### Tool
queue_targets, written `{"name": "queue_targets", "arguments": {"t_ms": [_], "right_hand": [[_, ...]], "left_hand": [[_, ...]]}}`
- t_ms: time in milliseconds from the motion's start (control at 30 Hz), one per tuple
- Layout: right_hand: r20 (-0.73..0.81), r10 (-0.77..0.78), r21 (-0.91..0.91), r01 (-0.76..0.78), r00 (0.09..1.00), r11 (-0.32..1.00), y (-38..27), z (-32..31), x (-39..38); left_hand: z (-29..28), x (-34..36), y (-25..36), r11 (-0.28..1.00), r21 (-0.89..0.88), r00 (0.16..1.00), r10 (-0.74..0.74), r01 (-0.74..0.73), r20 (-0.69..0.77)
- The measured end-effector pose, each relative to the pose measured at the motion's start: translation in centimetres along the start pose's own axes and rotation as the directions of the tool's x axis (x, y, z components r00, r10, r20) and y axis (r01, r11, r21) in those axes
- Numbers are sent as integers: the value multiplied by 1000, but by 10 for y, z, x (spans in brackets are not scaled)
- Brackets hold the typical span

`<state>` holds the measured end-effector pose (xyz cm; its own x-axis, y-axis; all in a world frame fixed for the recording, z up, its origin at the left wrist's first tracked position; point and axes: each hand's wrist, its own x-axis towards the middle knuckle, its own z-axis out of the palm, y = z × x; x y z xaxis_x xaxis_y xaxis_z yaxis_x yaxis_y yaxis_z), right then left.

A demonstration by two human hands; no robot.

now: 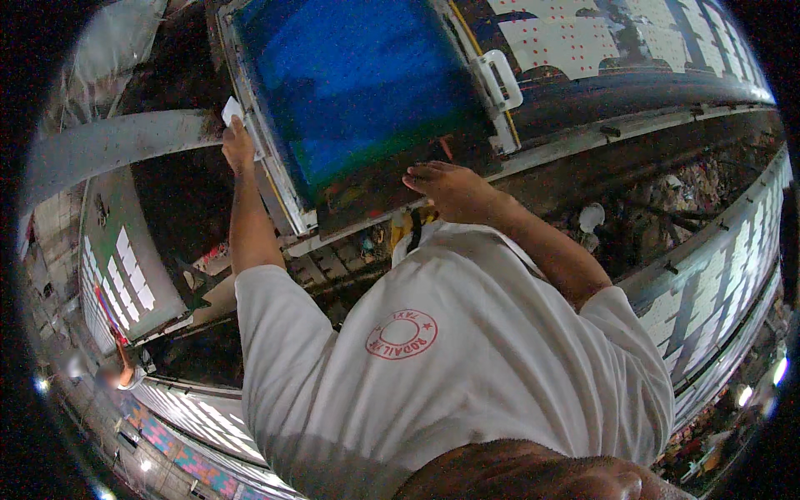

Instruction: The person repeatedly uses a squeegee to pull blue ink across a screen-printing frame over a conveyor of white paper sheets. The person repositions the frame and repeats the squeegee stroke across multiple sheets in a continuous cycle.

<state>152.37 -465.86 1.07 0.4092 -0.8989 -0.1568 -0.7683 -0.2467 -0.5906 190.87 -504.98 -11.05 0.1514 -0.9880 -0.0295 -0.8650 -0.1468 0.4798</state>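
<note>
A large printing screen (pixel 367 92) with blue mesh in a pale metal frame lies in front of me at the top of the head view. On its left side my left hand (pixel 238 147) is closed around a white handle (pixel 232 111). My right hand (pixel 454 192) hovers by the frame's dark near edge, close to my body. Its fingers stretch out to the left with nothing visible in them. A second white handle (pixel 501 79) sticks out from the frame's right side, untouched.
To the right runs a long table (pixel 575 42) covered with white printed pieces. Behind me on the right lies another long table (pixel 708 275) with pale pieces. A grey curved band (pixel 125 142) extends left from the screen. Far off at lower left is another person (pixel 129 375).
</note>
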Motion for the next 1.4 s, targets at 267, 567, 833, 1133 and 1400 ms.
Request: {"name": "queue_targets", "arguments": {"t_ms": [267,567,833,1133,1400], "right_hand": [[-674,516,265,-479,528,837,149,-64,-41],[-171,785,933,-158,595,322,157,-66,-11],[-200,786,903,-201,585,379,120,-120,-29],[-205,806,949,-90,555,303,249,-168,-117],[-321,846,896,-154,425,417,389,-228,-231]], "left_hand": [[-4,3,-3,997,-74,995,7,1,101],[6,2,-21,972,-232,999,39,-43,-23],[-23,-13,23,708,-639,950,-161,301,269],[20,-48,193,658,-705,964,-172,265,202],[117,-153,354,613,-736,958,-186,287,218]]}}
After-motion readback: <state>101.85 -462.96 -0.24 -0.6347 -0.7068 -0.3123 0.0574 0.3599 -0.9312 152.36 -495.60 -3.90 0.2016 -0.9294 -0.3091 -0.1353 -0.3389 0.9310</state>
